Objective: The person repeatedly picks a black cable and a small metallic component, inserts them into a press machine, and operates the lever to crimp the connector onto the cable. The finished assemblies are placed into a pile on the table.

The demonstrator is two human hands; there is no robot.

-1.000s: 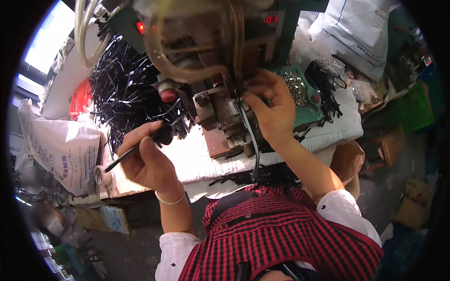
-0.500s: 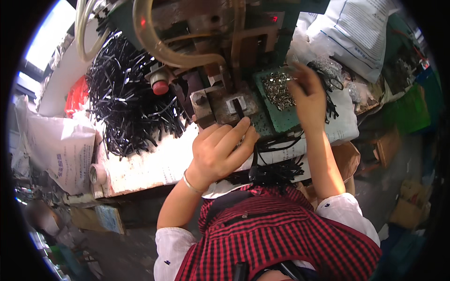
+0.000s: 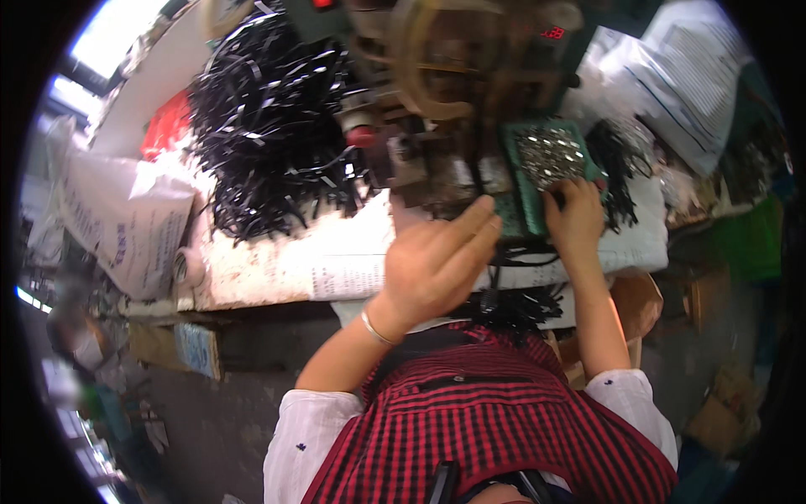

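My left hand (image 3: 441, 260) is at the front of a press machine (image 3: 445, 164), fingers pressed together. A black strap (image 3: 476, 175) runs from the fingertips up into the machine, though blur hides its end. My right hand (image 3: 578, 220) reaches over the near part of a green tray (image 3: 527, 210), with its fingers curled down at the edge of a heap of small shiny metal pieces (image 3: 550, 158). Whatever its fingertips pinch is too small or hidden to make out.
A large pile of black straps (image 3: 273, 134) lies left of the machine, near a red button (image 3: 361, 137). More black straps (image 3: 617, 172) lie right of the tray, and others (image 3: 520, 307) near my apron. White sacks stand at the left (image 3: 126, 223) and far right (image 3: 693, 84).
My right hand has come down from above the tray onto its near part, its fingers now curled. My left hand stays by the machine's front. The whole view has shifted.
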